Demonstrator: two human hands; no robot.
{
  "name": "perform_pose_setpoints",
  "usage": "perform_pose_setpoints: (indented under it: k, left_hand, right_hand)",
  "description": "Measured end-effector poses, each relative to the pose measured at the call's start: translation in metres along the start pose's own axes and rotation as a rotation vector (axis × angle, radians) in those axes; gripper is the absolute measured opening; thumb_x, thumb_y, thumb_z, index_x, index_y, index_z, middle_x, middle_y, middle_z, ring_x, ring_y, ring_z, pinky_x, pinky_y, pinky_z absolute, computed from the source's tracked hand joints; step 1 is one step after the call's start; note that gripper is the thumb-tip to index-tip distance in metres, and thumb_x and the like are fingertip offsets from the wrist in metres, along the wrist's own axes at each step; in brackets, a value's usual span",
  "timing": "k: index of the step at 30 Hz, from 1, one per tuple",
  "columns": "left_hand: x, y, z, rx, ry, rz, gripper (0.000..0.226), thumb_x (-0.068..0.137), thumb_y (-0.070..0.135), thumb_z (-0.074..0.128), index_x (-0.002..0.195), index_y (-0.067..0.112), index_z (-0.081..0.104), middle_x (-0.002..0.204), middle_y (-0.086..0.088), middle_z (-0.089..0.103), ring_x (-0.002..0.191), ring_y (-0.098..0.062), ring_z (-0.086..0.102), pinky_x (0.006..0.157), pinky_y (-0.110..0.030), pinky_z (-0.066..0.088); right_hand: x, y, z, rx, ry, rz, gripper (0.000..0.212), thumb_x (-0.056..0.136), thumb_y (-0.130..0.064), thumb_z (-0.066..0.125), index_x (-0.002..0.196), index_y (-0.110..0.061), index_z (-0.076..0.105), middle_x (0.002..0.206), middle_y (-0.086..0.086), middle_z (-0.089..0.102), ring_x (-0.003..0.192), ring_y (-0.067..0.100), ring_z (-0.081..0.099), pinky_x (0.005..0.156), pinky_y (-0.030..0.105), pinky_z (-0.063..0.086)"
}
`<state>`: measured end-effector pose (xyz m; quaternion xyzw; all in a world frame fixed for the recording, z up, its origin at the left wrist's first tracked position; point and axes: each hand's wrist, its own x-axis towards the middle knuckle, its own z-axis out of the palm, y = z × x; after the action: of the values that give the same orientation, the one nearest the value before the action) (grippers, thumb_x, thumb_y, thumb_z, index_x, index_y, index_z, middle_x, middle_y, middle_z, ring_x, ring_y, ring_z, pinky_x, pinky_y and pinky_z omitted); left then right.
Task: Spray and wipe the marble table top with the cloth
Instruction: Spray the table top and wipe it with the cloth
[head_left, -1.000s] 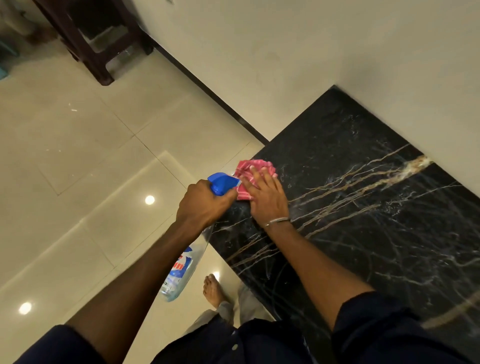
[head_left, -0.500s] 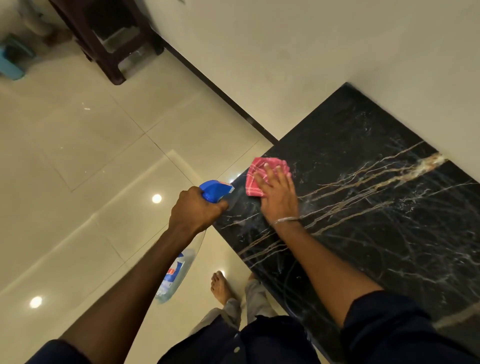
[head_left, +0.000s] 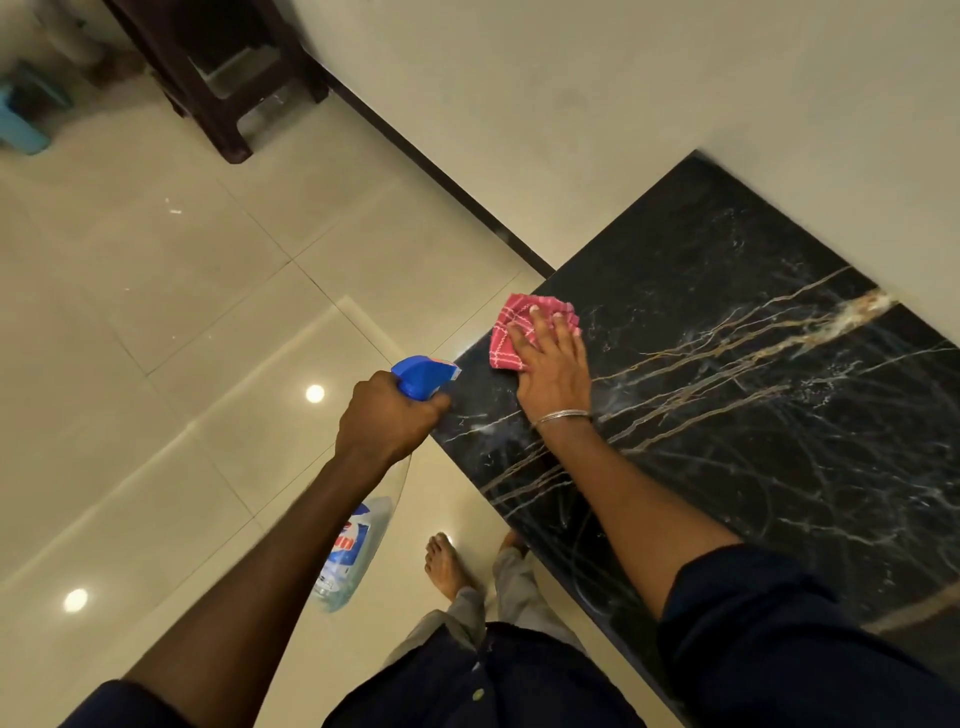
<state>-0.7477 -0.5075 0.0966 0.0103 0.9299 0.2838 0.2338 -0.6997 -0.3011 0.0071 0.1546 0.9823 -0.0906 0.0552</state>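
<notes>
One pink-red checked cloth lies bunched on the black marble table, close to the table's left corner, near its front edge. The right hand lies flat on the cloth, fingers straight and slightly spread, their tips reaching past its middle. A thin metal bangle circles that wrist. Pale smears and gold-brown veins run across the dark stone to the right of the hand.

Just off the table's edge, the left hand grips the neck of a clear spray bottle, fingers curled tight round it. The blue trigger head points toward the table, and the bottle's body hangs down over the floor. A bare foot stands on the glossy cream tiles beside the table. Farther off, a dark wooden stool stands against the wall.
</notes>
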Motion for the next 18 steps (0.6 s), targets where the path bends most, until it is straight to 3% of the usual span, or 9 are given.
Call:
perform_pose_setpoints:
  k: [3, 7, 11, 13, 15, 18]
  left_hand:
    - [0.001, 0.003, 0.001, 0.002, -0.002, 0.01, 0.044, 0.078, 0.047, 0.069, 0.098, 0.008, 0.062, 0.066, -0.004, 0.057, 0.056, -0.018, 0.058, 0.056, -0.029, 0.049]
    - [0.003, 0.011, 0.007, -0.008, -0.033, 0.054, 0.054, 0.077, 0.061, 0.068, 0.103, 0.015, 0.064, 0.072, -0.008, 0.066, 0.061, -0.023, 0.066, 0.065, -0.04, 0.061]
    - [0.006, 0.024, 0.012, -0.027, -0.067, 0.059, 0.053, 0.076, 0.056, 0.068, 0.104, 0.011, 0.062, 0.075, -0.009, 0.066, 0.066, -0.025, 0.067, 0.071, -0.044, 0.061]
    - [0.007, 0.031, 0.015, -0.03, -0.081, 0.064, 0.054, 0.075, 0.055, 0.067, 0.104, 0.011, 0.061, 0.076, -0.007, 0.064, 0.067, -0.023, 0.066, 0.069, -0.041, 0.059]
    - [0.008, 0.036, 0.018, -0.024, -0.076, 0.073, 0.044, 0.08, 0.045, 0.068, 0.104, 0.009, 0.06, 0.076, -0.007, 0.062, 0.066, -0.02, 0.062, 0.065, -0.034, 0.053]
    - [0.011, 0.044, 0.022, -0.013, -0.069, 0.077, 0.038, 0.082, 0.039, 0.068, 0.102, 0.009, 0.059, 0.075, -0.007, 0.059, 0.064, -0.018, 0.059, 0.061, -0.028, 0.046]
  right_hand:
    - [-0.029, -0.032, 0.011, 0.024, -0.012, -0.141, 0.082, 0.087, -0.031, 0.068, 0.155, -0.033, 0.022, 0.166, 0.007, 0.012, 0.152, 0.035, 0.006, 0.123, 0.053, 0.003]
    - [-0.069, -0.042, 0.03, 0.112, -0.02, -0.487, 0.071, 0.078, -0.029, 0.075, 0.142, -0.031, 0.044, 0.156, 0.006, 0.037, 0.147, 0.036, 0.027, 0.119, 0.057, 0.021]
    - [-0.062, 0.011, 0.027, 0.032, -0.069, -0.66, 0.078, 0.076, -0.023, 0.074, 0.146, -0.034, 0.042, 0.159, 0.004, 0.033, 0.147, 0.034, 0.027, 0.12, 0.052, 0.017]
    - [-0.048, 0.043, 0.016, 0.041, -0.022, -0.535, 0.075, 0.077, -0.018, 0.07, 0.145, -0.033, 0.044, 0.158, 0.005, 0.035, 0.147, 0.034, 0.028, 0.12, 0.051, 0.017]
    - [-0.035, 0.068, 0.005, 0.085, 0.033, -0.297, 0.073, 0.077, -0.012, 0.069, 0.144, -0.031, 0.047, 0.157, 0.007, 0.036, 0.146, 0.034, 0.028, 0.119, 0.052, 0.02]
    - [-0.028, 0.065, -0.002, 0.125, 0.048, -0.035, 0.07, 0.083, -0.016, 0.07, 0.146, -0.028, 0.043, 0.16, 0.008, 0.031, 0.149, 0.035, 0.022, 0.121, 0.052, 0.018]
